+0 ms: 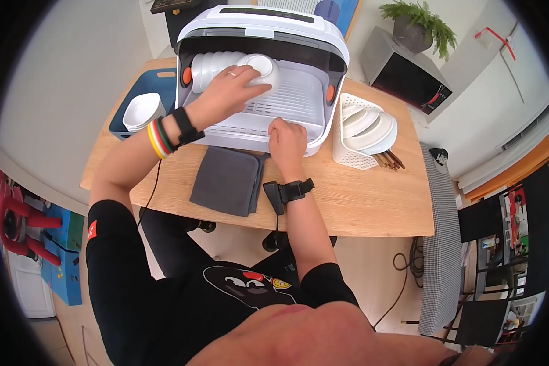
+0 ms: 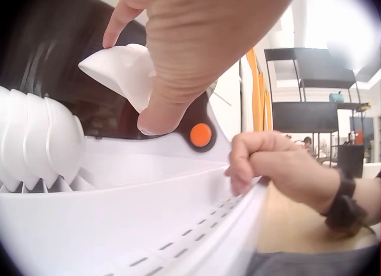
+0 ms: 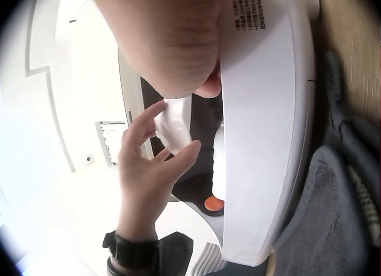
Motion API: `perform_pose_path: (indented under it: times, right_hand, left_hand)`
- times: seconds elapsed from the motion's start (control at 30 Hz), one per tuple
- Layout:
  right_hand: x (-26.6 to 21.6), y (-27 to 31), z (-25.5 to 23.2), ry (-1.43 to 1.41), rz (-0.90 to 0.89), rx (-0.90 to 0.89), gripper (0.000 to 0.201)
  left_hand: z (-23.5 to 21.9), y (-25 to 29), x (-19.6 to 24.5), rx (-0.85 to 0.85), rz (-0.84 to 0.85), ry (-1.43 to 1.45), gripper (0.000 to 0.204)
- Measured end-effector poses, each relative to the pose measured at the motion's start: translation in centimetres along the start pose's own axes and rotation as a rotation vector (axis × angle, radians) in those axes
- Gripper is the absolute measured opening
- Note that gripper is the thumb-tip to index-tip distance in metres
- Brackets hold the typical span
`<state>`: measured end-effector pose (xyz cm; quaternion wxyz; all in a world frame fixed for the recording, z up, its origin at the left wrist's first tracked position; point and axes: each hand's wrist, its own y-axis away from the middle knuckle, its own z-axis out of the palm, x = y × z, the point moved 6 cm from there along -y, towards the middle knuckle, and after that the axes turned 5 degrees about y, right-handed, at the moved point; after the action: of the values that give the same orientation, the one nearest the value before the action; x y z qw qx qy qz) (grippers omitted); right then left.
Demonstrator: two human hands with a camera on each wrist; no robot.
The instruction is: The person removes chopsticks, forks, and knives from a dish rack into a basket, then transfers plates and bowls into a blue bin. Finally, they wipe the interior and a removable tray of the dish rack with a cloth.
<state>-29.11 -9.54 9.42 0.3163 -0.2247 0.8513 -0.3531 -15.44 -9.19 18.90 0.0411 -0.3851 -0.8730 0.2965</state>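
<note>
My left hand (image 1: 229, 91) pinches a white bowl (image 2: 122, 67) between thumb and fingers, inside a white dish-drying cabinet (image 1: 232, 139) with its dark lid raised. In the head view the bowl's base faces up. Left of it, several white bowls (image 2: 41, 139) stand on edge in a row between the rack's slats. My right hand (image 1: 288, 143) rests at the cabinet's front edge, right of the middle, its fingers loosely curled over the rim in the left wrist view.
On the wooden table (image 1: 372, 207), a blue bin (image 1: 121, 113) holds stacked white dishes (image 1: 143, 110) at left. A white basket (image 1: 348, 157) with plates (image 1: 372, 128) and brown chopsticks (image 1: 389, 160) stands at right. A folded grey cloth (image 1: 227, 181) lies in front. Behind is a microwave (image 1: 409, 76).
</note>
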Motion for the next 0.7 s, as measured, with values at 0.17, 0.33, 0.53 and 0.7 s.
perform_pose_path:
  times: [0.17,0.33,0.53,0.7]
  right_hand:
    - [0.0,0.0,0.0,0.006,0.011,-0.001,0.013]
    - [0.2,0.0,0.2,0.015,0.025,-0.046,0.009]
    - [0.1,0.1,0.3,0.026,0.011,-0.051,0.009]
    - [0.0,0.1,0.4,0.016,0.002,-0.054,0.009]
  left_hand:
    - [-5.8,3.8,1.6,0.115,-0.134,0.154,0.065]
    - [-11.8,8.7,-0.6,0.325,-0.399,0.166,0.061]
    - [-16.0,14.1,-8.9,0.567,-0.651,0.226,0.062]
    - [-14.6,17.1,-17.5,0.613,-0.987,0.748,0.056]
